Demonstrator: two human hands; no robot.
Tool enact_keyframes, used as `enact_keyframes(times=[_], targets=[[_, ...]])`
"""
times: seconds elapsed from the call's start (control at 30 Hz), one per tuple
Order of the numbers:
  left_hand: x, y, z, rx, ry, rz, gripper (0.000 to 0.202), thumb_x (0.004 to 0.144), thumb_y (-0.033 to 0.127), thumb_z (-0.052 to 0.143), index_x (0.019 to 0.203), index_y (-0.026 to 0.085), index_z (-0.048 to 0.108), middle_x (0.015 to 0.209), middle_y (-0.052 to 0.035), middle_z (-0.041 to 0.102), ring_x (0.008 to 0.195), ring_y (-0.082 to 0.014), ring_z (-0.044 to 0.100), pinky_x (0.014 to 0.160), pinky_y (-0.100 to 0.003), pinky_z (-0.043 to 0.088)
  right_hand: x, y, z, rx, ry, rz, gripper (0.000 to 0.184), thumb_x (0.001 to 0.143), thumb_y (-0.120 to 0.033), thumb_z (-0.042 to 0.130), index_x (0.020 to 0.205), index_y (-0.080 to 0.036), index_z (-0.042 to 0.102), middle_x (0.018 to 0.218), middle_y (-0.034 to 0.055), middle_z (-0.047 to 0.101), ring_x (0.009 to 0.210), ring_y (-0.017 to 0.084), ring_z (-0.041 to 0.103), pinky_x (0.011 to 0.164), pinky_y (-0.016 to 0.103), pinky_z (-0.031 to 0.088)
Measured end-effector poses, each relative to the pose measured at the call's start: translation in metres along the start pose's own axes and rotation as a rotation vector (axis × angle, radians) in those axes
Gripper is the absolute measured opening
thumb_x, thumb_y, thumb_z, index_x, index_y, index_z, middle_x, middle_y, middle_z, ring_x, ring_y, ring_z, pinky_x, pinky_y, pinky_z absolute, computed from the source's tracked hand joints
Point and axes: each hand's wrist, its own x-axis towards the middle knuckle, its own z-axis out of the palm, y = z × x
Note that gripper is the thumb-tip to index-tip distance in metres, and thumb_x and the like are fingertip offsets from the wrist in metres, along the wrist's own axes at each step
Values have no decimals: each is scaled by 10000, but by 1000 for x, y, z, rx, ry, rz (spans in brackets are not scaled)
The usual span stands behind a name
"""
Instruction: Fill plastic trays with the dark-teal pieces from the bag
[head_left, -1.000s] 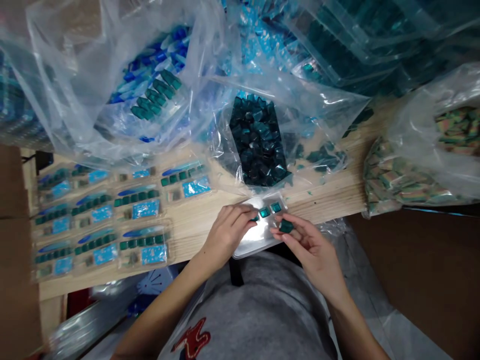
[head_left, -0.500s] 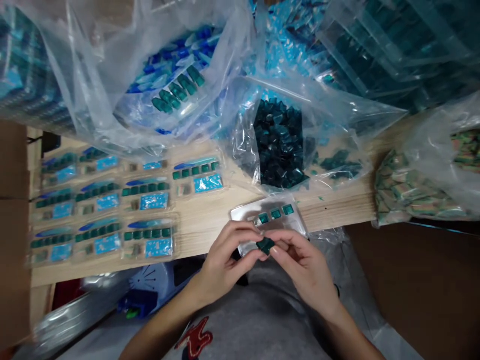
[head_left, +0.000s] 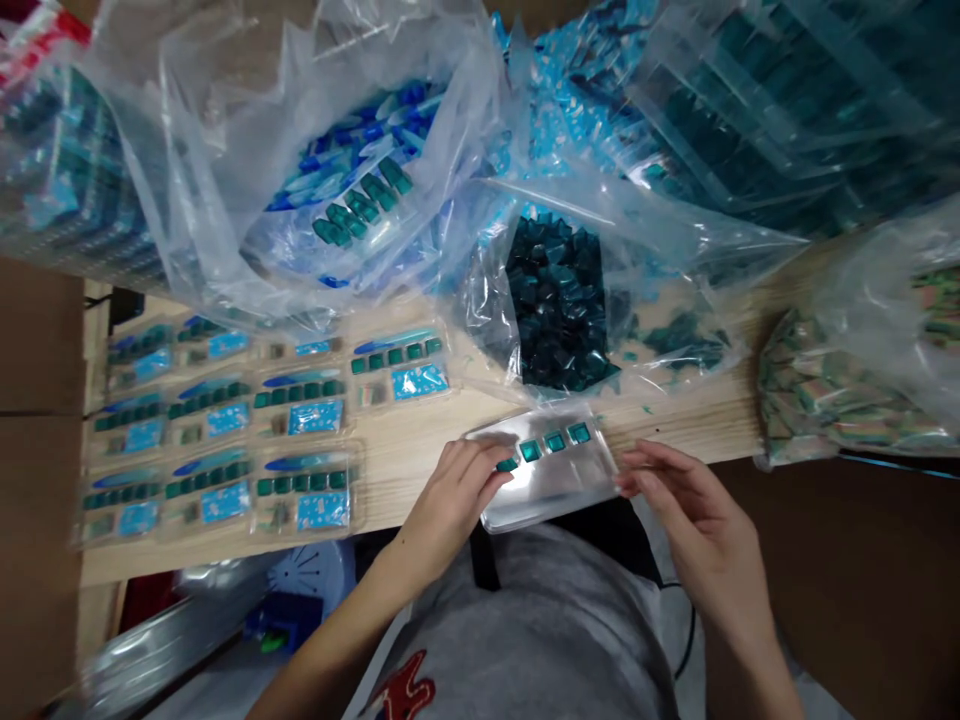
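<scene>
A clear, shiny shallow tray (head_left: 559,480) lies at the front edge of the table, with a row of dark teal square pieces (head_left: 554,442) along its far part. My left hand (head_left: 457,495) is over the tray's left side, thumb and fingertips closed about a teal square piece (head_left: 508,465) at the left end of the row. My right hand (head_left: 709,530) is by the tray's right edge, palm turned inward, fingers loosely bent and apart, with nothing visible in it. Whether its fingertips touch the tray, I cannot tell.
Filled clear packs (head_left: 304,484) stand in rows on the left. Behind the tray, an open plastic bag (head_left: 559,300) holds many dark teal pieces. Another bag (head_left: 360,150) holds blue pointed pieces. At right sits a bag of green-and-tan pieces (head_left: 825,400).
My hands were together over the tray, holding dark teal pieces. They have parted: my left hand is now at the row's left end, and my right has moved right. The view has shifted slightly.
</scene>
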Motion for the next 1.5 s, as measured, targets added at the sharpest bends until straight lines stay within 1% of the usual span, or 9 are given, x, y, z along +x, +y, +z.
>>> enact_keyframes(times=[0.17,0.33,0.47,0.53,0.6,0.73,1.0,1.23,1.5], targets=[[6,-4,9,76,-30,23,140,954,230,485,1046,169,571,973,-75,669,909,-199,609,782,-331,504,1,5,-6,-3,38,6,221,815,-370,672,1004,-256,672,891,29,747,702,162,698,675,292,590],[22,16,-26,-20,-106,47,140,942,274,519,1029,188,588,971,-60,663,907,-184,616,757,-304,515,1,11,-1,4,41,-29,216,826,-370,652,1011,-259,665,875,20,749,696,149,697,678,267,586],[72,35,-46,-84,39,151,108,941,174,519,1018,181,595,927,-38,662,883,-147,611,782,-265,501,1,9,1,19,62,-65,196,829,-354,646,1007,-275,667,866,4,751,731,140,700,702,238,575],[104,38,-37,37,-4,189,123,932,162,528,1027,170,605,968,-53,659,926,-175,604,828,-310,499,-1,7,2,3,56,-73,191,828,-354,640,997,-270,674,874,10,752,748,148,702,717,243,573],[131,38,-21,164,-194,168,177,906,157,564,1080,160,600,1033,-71,636,963,-207,588,844,-349,501,-3,6,5,-35,49,-78,193,834,-356,626,989,-256,683,901,27,754,776,162,704,736,259,572],[150,32,3,297,-361,79,141,881,111,566,1013,132,610,1046,-97,586,967,-238,566,828,-382,502,-6,8,6,-111,16,-93,200,848,-354,598,965,-228,700,947,62,753,847,199,703,757,293,571],[113,21,-31,-445,86,10,193,874,205,633,1057,201,572,1009,-35,652,848,-127,637,755,-249,541,-3,-16,10,36,-2,-88,157,840,-341,620,919,-234,703,855,45,761,714,181,711,681,295,596],[50,50,-43,-491,41,14,253,888,119,600,1093,262,635,1076,-22,655,1041,-133,609,891,-234,519,-6,-51,50,275,-172,-210,255,753,-206,724,982,-287,649,851,-21,742,733,137,707,679,240,595],[-5,30,-36,-616,101,-188,353,900,81,540,1176,301,557,1070,-23,614,1041,-135,583,925,-247,486,-22,-29,64,-51,-321,-303,238,844,-179,597,1055,-250,682,930,29,753,808,171,714,748,280,588]])
